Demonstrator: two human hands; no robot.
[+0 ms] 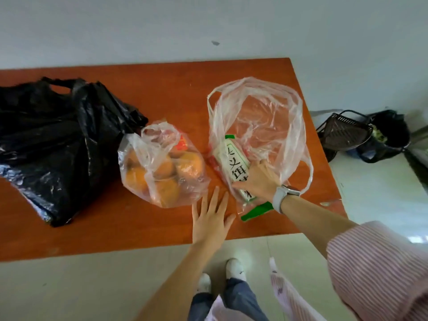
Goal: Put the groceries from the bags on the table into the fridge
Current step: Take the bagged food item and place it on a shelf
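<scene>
From above, over the person's own arms, the orange table [162, 232] carries three bags: a crumpled black bag [53, 144] at the left, a small clear bag of oranges [162, 167] in the middle, and a larger clear bag [257, 126] at the right with its mouth standing open. Inside that right bag lies a white and green packet [235, 158] printed with large characters, and the right hand [257, 181], with a pale watch on its wrist, reaches into the bag and lies over the packet's near end; the thumb shows on one side, but the fingers go under the plastic, so I cannot tell whether they have closed round it. The left hand [212, 218] lies flat on the table with fingers spread and straight, holding nothing, just beside the oranges and the edge of the open bag. To do this step well, I would judge the right hand needs a firm hold across the packet's width before lifting, and the left could pin the bag's loose film so it does not ride up with the packet. The fridge is nowhere in view, so every grocery is yet to be carried.
</scene>
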